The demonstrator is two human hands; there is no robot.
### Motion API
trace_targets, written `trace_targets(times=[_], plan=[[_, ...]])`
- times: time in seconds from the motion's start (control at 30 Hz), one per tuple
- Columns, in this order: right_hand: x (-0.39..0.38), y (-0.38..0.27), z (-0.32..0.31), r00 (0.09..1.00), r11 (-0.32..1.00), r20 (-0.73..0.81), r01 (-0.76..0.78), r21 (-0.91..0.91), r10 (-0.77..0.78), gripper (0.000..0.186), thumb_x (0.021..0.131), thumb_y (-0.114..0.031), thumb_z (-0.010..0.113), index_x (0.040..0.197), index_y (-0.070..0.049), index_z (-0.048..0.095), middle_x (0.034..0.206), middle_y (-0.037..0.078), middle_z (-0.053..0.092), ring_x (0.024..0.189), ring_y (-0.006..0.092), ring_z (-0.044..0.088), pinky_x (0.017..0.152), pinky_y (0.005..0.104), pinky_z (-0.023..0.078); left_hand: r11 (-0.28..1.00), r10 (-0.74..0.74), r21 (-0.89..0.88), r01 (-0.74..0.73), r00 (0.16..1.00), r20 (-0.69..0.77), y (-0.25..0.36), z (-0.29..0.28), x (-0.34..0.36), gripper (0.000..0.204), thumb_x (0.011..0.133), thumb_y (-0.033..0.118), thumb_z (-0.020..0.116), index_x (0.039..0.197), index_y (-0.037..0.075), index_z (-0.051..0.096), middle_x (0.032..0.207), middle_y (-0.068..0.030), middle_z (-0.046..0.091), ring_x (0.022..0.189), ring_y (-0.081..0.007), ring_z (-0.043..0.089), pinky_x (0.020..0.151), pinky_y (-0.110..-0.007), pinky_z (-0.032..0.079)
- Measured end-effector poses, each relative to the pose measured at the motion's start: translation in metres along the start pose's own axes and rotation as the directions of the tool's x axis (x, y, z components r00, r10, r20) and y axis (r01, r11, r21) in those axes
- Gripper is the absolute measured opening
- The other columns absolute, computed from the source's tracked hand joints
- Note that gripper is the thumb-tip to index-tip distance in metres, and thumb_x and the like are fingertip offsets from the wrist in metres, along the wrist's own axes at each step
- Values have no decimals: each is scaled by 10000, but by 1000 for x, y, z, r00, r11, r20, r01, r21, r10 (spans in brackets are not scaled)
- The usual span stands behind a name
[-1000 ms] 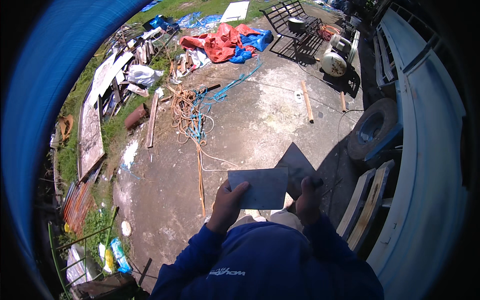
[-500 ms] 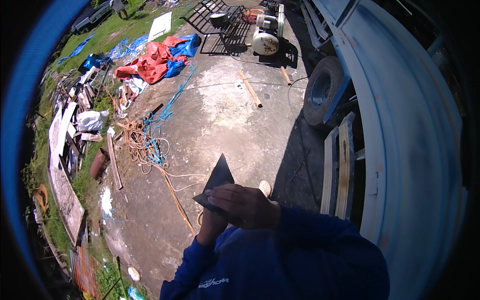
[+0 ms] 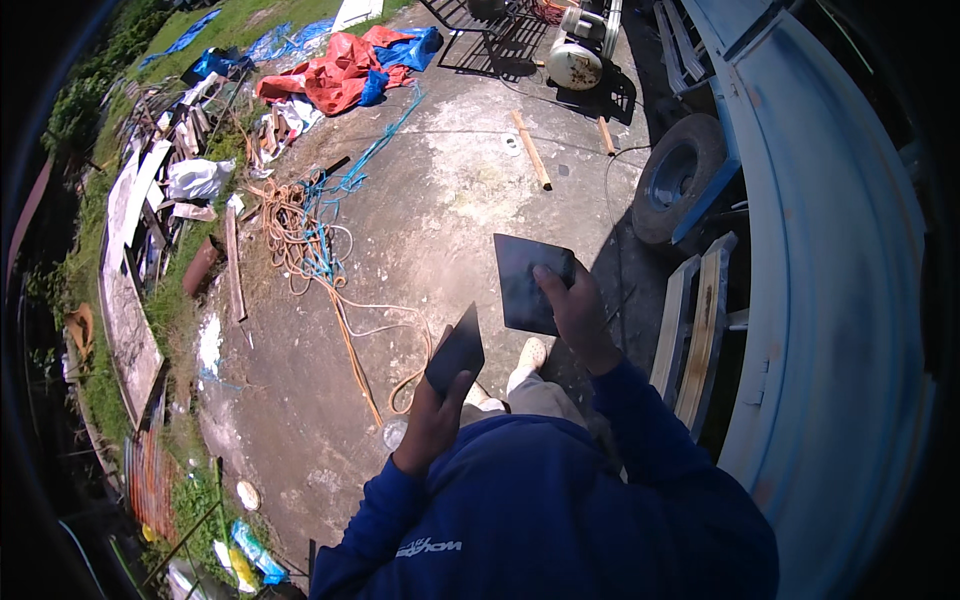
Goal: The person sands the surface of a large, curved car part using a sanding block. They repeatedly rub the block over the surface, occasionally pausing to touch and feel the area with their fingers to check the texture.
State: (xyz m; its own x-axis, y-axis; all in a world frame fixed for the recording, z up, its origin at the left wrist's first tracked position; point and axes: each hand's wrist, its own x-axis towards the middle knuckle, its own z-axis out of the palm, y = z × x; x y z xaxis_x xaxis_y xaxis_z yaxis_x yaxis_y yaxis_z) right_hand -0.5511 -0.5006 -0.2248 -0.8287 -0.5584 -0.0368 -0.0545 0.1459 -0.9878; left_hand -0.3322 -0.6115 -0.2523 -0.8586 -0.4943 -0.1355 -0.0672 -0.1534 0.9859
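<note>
My left hand point(image 3: 436, 425) grips a dark grey piece of sheet point(image 3: 457, 352), tilted and tapering to a point at the top. The thumb presses on its near edge. To the right and farther out, my right hand point(image 3: 575, 315) holds a second dark sheet point(image 3: 525, 283), squarish and flat, with the thumb on top and the fingers hidden underneath. Both pieces look like sandpaper, and they are apart from each other above the concrete.
A pale blue vehicle body point(image 3: 830, 290) with a wheel point(image 3: 675, 180) runs along the right. Tangled ropes point(image 3: 295, 225) lie on the concrete point(image 3: 300, 400) at left. Beyond are an orange tarp point(image 3: 335, 75), scrap boards point(image 3: 128, 290), a wooden stick point(image 3: 532, 150) and a rusty tank point(image 3: 574, 66).
Both hands were together on a dark folded sheet. Now they are apart, each with its own piece; my right hand has moved up and to the right.
</note>
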Motion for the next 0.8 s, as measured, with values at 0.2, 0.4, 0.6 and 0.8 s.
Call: trace_targets(times=[0.2, 0.4, 0.6, 0.8], plan=[[40, 35, 0, 993, 996, -67, -93, -3, 92, 538, 971, -234, 668, 1391, 17, 444, 1032, 131, 691, 913, 144, 667, 760, 290, 537, 772, 322, 535, -344, 937, 139, 28, 3, 6, 339, 947, 92, 617, 1283, 47, 619, 1196, -177, 674, 1080, -358, 652, 901, -406, 531], [-13, 66, 44, 998, 997, 38, -44, -68, 47, 556, 994, -289, 636, 1421, -1, 426, 1120, 206, 693, 1007, 229, 689, 830, 335, 547, 704, 491, 610, -363, 870, -49, 24, 8, 23, 243, 919, 69, 640, 1160, 39, 656, 1018, -144, 695, 930, -341, 669, 781, -423, 538], [-54, 62, 36, 907, 906, 252, -386, 172, 338, 465, 989, -263, 644, 1351, -6, 503, 1148, 134, 687, 1034, 201, 679, 870, 329, 545, 975, -67, -223, 1, 955, -290, -1, -4, 40, 296, 1071, 238, 495, 1140, -29, 601, 1007, -79, 679, 918, -118, 635, 795, -282, 507], [-40, 45, 30, 767, 384, 473, -632, 673, 433, 336, 1026, -204, 557, 1307, -21, 542, 1246, 103, 640, 1063, 211, 669, 946, 365, 551, 820, -80, -571, 43, 996, -40, -36, -5, 42, 466, 1064, 396, 461, 1316, 8, 513, 1244, -116, 615, 1130, -186, 605, 936, -342, 488]])
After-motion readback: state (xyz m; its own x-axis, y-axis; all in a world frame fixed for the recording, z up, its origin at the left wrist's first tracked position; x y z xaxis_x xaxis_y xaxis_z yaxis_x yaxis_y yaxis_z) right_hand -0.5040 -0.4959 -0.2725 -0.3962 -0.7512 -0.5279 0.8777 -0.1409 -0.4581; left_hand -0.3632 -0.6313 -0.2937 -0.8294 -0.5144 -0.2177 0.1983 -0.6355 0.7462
